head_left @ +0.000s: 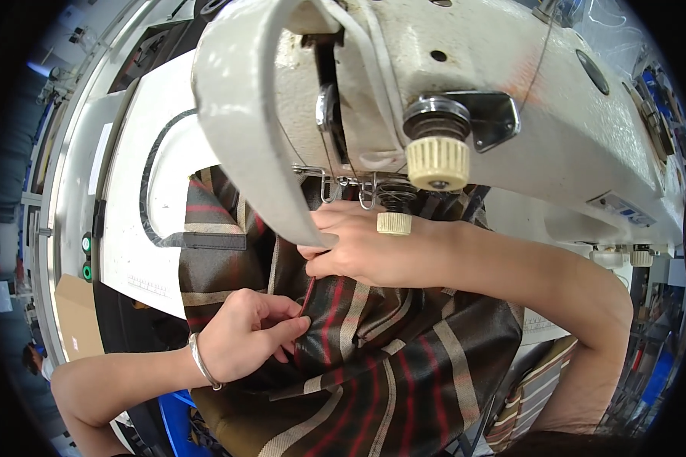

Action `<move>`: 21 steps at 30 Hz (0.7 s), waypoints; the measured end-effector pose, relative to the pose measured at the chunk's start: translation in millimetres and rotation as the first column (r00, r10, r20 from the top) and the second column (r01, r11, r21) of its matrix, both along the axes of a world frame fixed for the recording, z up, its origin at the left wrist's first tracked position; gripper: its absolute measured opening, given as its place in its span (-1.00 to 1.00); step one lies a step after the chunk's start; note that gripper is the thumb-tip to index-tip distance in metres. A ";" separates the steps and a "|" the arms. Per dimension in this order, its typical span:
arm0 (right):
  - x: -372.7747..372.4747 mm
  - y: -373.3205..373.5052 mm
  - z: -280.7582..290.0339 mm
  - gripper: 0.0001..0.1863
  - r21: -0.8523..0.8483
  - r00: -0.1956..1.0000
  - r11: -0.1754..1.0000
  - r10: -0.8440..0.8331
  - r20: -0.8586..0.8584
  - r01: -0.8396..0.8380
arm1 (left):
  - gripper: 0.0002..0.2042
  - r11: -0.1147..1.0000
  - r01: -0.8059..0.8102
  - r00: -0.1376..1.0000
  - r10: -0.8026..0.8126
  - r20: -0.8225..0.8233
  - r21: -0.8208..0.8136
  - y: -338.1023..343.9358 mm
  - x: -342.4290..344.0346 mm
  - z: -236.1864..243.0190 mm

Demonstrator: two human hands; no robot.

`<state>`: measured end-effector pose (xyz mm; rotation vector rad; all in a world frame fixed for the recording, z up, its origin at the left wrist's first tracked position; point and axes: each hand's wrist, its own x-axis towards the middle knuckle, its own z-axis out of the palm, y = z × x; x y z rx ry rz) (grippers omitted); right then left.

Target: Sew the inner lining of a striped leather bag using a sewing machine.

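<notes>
My left hand (267,327), a silver bangle at its wrist, pinches a seam of the dark plaid fabric (404,381) with red and beige stripes. Above it, my right hand (366,251) grips and presses the fabric beneath the white sewing machine (541,137); its fingertips are partly hidden behind the curved white arm (236,129). Over that hand are metal thread guides and a cream tension knob (437,161), with a smaller knob (394,222) below. The needle itself is hidden.
The white worktable (129,228) carries a dark curved strip (152,190). At the left are cardboard (76,320), green buttons (87,259) and a distant person (38,362). A striped cushion (533,388) lies at the lower right; blue objects (175,419) show below the table.
</notes>
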<state>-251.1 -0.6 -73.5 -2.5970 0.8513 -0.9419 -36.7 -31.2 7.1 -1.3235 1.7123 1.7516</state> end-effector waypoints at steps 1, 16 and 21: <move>1.6 -2.2 -0.3 -0.95 0.012 1.000 1.000 0.003 -0.011 -0.003 | -0.78 1.000 0.005 1.000 -0.005 -0.014 0.003 -0.6 -0.4 0.1; -19.7 1.8 -5.4 -0.90 -0.018 0.975 0.983 -0.186 -0.119 0.185 | -0.81 0.999 0.048 0.999 -0.048 -0.021 -0.022 -2.1 1.3 -0.1; -8.0 6.6 4.9 -0.87 -0.298 0.878 0.951 -0.213 -0.429 0.085 | -0.85 0.990 0.106 0.994 -0.103 0.028 -0.089 0.8 -3.1 2.3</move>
